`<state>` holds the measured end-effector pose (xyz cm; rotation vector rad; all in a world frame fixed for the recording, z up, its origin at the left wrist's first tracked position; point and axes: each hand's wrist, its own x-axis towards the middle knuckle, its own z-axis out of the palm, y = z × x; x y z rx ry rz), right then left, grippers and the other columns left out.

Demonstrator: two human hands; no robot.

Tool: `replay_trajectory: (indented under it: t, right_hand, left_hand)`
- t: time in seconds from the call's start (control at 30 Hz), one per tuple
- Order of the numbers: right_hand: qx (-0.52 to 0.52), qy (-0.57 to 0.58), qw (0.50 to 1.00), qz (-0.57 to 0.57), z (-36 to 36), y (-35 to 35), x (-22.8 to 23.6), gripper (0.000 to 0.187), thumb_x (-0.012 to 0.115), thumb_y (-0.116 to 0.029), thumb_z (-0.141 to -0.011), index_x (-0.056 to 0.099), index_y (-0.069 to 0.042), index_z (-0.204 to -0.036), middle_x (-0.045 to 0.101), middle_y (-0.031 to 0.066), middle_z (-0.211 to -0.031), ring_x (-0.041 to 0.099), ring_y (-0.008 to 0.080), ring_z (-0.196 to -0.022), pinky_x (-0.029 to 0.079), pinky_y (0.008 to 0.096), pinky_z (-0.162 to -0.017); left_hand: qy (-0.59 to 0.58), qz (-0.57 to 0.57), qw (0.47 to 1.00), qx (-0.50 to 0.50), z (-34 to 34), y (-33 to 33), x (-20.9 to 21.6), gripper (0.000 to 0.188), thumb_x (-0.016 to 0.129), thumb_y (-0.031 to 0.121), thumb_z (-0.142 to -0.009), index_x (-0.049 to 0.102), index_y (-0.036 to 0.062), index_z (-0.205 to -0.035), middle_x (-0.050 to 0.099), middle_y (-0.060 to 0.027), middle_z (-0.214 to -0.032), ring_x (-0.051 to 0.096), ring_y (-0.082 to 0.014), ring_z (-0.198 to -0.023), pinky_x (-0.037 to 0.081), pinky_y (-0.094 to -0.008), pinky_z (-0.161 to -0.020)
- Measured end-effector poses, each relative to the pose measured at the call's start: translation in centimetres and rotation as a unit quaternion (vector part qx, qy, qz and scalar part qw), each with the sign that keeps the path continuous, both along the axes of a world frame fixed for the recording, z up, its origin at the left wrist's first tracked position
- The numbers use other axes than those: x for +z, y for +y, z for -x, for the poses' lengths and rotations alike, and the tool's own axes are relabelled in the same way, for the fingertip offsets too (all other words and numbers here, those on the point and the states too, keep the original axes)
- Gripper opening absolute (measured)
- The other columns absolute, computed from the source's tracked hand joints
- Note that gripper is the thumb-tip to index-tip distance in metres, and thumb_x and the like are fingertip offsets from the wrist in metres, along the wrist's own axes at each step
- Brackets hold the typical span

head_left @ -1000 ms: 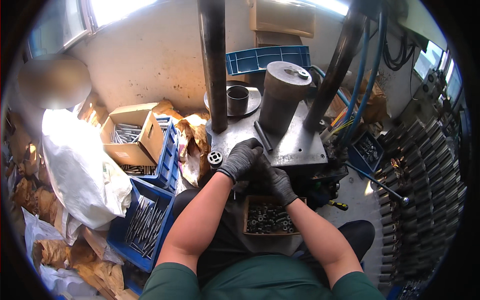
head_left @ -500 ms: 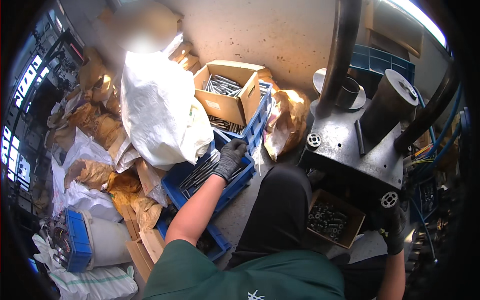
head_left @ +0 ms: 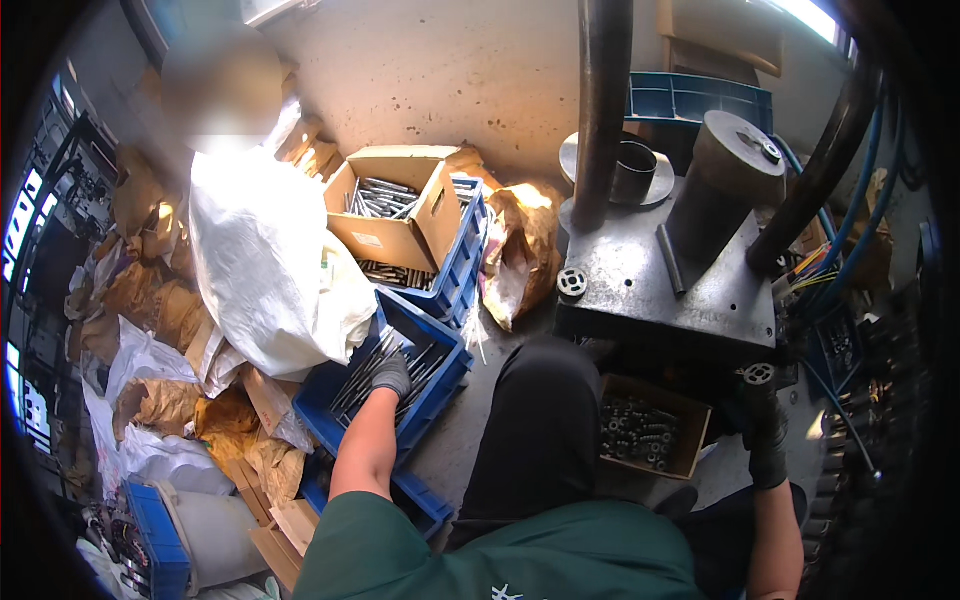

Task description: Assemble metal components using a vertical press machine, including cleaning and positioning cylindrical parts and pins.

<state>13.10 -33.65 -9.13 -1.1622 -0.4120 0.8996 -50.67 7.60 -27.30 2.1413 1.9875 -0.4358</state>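
Observation:
My left hand (head_left: 391, 374), in a dark grey glove, reaches down into a blue crate (head_left: 440, 390) among long thin metal rods (head_left: 362, 382). Its fingertips are lost among the rods, so I cannot make out whether it grips one. At the right, my gloved right hand (head_left: 766, 455) is beside the dark front of a metal machine base (head_left: 665, 270), just below a round slotted disc (head_left: 757, 374). Shadow hides its fingers. Between my knee and the base, a cardboard box (head_left: 682, 455) holds small metal nuts or bushings (head_left: 636, 432).
Behind the rod crate, a cardboard box of metal pins (head_left: 440, 215) sits on another blue crate (head_left: 467, 262). A person (head_left: 265, 240) in white is at the left, by crumpled sacks (head_left: 150, 300). Thick dark columns (head_left: 603, 120) rise from the base. A grey bucket (head_left: 215, 530) stands lower left.
My left hand has moved from the crate's far right edge down and left onto the rods. The whole view has shifted, with the machine now further left. My right hand stays near the machine's front.

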Motion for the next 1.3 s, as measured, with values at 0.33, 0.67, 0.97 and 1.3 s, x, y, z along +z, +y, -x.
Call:
replay_trajectory:
  t: [0.33, 0.67, 0.97, 1.3]
  right_hand:
    - [0.134, -0.19, 0.968, 0.094, 3.1, 1.3, 7.6, 0.052, 0.062, -0.049, -0.103, 0.072, -0.002, -0.123, 0.074, 0.0017, -0.1, 0.066, 0.0067, -0.088, 0.053, 0.0252, -0.076]
    - [0.116, -0.266, 0.956, 0.051, 3.6, -0.8, 8.5, 0.034, 0.073, -0.031, -0.099, 0.074, 0.0, -0.112, 0.076, 0.0064, -0.098, 0.068, 0.0105, -0.093, 0.056, 0.0308, -0.081]
    - [0.091, -0.387, 0.91, 0.119, 1.6, -2.7, 7.6, 0.041, 0.078, -0.04, -0.092, 0.071, 0.0, -0.089, 0.064, 0.0114, -0.073, 0.065, 0.0215, -0.07, 0.051, 0.0361, -0.066]
    - [0.12, -0.455, 0.851, 0.231, 1.2, -3.6, 8.2, 0.05, 0.077, -0.051, -0.088, 0.068, -0.002, -0.086, 0.064, 0.0148, -0.074, 0.068, 0.032, -0.072, 0.051, 0.0406, -0.066]
  left_hand:
    - [-0.601, -0.101, 0.785, -0.109, -3.6, -4.6, 15.9, 0.038, 0.066, 0.01, -0.086, 0.065, 0.0076, -0.124, 0.069, -0.0118, -0.098, 0.069, -0.0188, -0.075, 0.056, -0.0301, -0.063]
    - [-0.509, -0.263, 0.657, -0.489, -35.3, -13.5, 35.4, 0.018, 0.069, 0.003, -0.092, 0.071, 0.0037, -0.109, 0.066, -0.0092, -0.112, 0.067, -0.0183, -0.096, 0.055, -0.0317, -0.09]
    - [-0.554, 0.238, 0.712, -0.361, -44.7, -19.5, 28.7, 0.028, 0.067, 0.013, -0.101, 0.066, 0.0051, -0.128, 0.072, -0.0127, -0.112, 0.07, -0.0219, -0.105, 0.054, -0.0344, -0.093]
    - [-0.411, 0.075, 0.686, -0.595, -45.4, -19.7, 28.8, 0.031, 0.07, 0.021, -0.094, 0.07, 0.0104, -0.124, 0.065, -0.0143, -0.094, 0.068, -0.0365, -0.09, 0.056, -0.0459, -0.078]
